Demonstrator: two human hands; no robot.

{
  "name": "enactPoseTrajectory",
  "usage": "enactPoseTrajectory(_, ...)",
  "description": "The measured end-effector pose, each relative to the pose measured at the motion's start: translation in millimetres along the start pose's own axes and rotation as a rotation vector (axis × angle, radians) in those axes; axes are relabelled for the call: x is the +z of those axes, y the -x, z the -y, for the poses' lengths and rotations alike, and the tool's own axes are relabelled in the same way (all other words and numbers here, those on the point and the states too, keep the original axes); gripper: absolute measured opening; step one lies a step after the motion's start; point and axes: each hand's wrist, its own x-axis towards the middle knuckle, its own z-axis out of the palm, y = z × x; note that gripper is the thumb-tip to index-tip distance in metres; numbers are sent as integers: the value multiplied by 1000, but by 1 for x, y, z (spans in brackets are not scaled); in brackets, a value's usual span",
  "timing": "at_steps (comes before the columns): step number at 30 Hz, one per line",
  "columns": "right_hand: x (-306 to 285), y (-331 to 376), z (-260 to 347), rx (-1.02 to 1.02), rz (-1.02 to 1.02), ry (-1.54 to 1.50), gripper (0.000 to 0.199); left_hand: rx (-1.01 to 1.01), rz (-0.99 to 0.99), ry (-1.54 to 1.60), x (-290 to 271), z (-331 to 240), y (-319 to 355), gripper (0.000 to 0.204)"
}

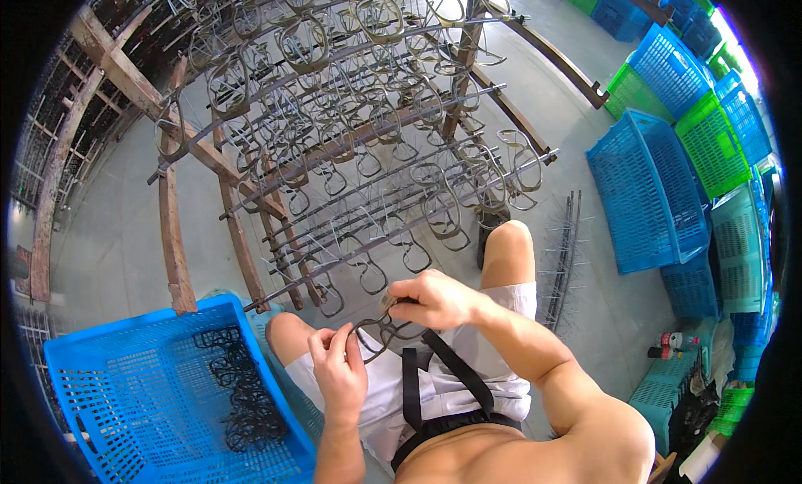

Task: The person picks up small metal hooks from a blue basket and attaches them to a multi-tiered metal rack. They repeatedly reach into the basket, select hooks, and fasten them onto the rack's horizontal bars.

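My left hand (338, 371) and my right hand (434, 300) both grip one dark, thin spectacle-shaped frame (376, 329) over my lap. The left hand pinches its near rim and the right hand holds its far side. Just beyond my knees stands a wooden rack (234, 233) of metal rods (393, 225) hung with many similar loops. A blue slotted crate (142, 392) at my lower left holds a pile of dark frames (242, 392).
Stacks of blue and green plastic crates (660, 183) stand on the right. A bundle of spiked metal rods (564, 258) lies on the grey floor beside my right knee. A bottle (672, 343) lies near the crates at the right.
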Motion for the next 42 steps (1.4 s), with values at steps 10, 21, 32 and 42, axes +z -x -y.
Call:
enactPoseTrajectory(10, 41, 2, 20, 255, -52, 236, 19, 72, -74, -146, 26, 17, 13, 18)
enactPoseTrajectory(21, 35, -41, -45, 82, -1153, -574, 20, -545, -17, 696, 16, 41, 36, 12)
enactPoseTrajectory(32, 51, -80, -47, 125, -1212, -888, 24, -587, 147, 1154, 15, 53, 35, 18)
enactPoseTrajectory(42, 59, -84, -42, 185, -1095, -620, 28, -522, 113, 1070, 12, 50, 27, 18)
